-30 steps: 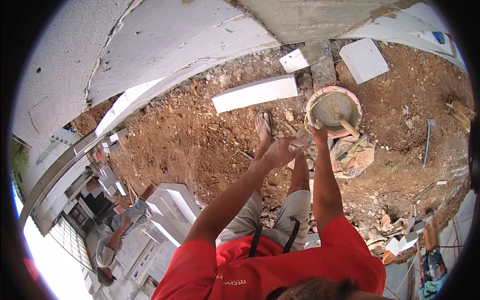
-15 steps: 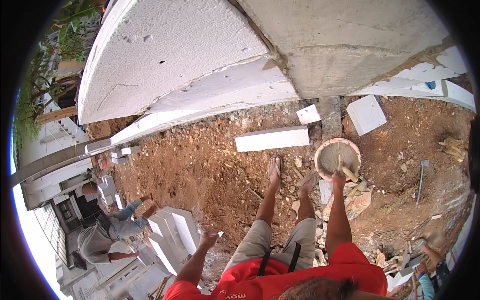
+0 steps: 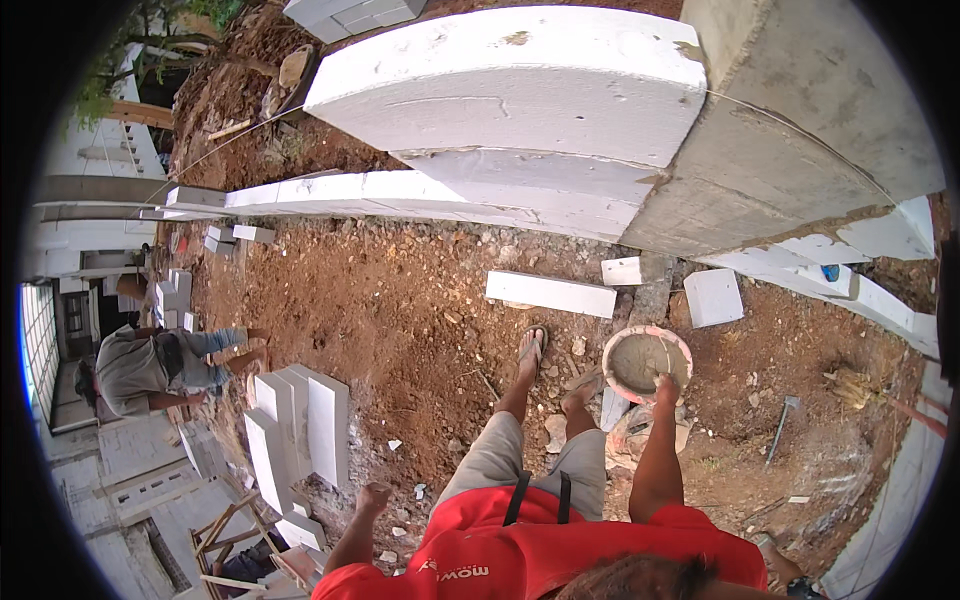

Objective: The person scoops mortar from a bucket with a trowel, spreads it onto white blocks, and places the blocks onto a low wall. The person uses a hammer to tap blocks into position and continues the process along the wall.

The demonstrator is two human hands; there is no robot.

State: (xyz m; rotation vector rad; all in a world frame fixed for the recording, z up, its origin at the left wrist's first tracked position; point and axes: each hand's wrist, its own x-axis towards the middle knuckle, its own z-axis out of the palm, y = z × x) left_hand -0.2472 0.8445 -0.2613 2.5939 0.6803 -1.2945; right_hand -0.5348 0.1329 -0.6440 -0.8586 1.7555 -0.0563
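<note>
My right hand (image 3: 666,390) is closed on a trowel at the near right rim of a round tub (image 3: 607,372). The trowel's handle is mostly hidden by my fingers, and a thin edge of it shows over the mortar (image 3: 640,358) inside the tub. Grey and wet-looking, the mortar fills much of the tub. My left hand (image 3: 373,499) hangs low on the left with loosely bent fingers and nothing visible in it. Nearest to it is a stack of white blocks (image 3: 328,430), apart from the hand.
Beyond my sandalled feet lie a long white block (image 3: 550,293) and two shorter ones. A low white block wall (image 3: 520,130) meets a grey concrete column (image 3: 790,130), with a string (image 3: 770,118) across them. A hammer-like tool (image 3: 783,430) lies right. Another person (image 3: 150,370) bends at left.
My view has swung, showing more of the wall's top. The trowel handle stuck out beside my right hand before; now my fingers mostly cover it. My left hand has moved lower and leftward.
</note>
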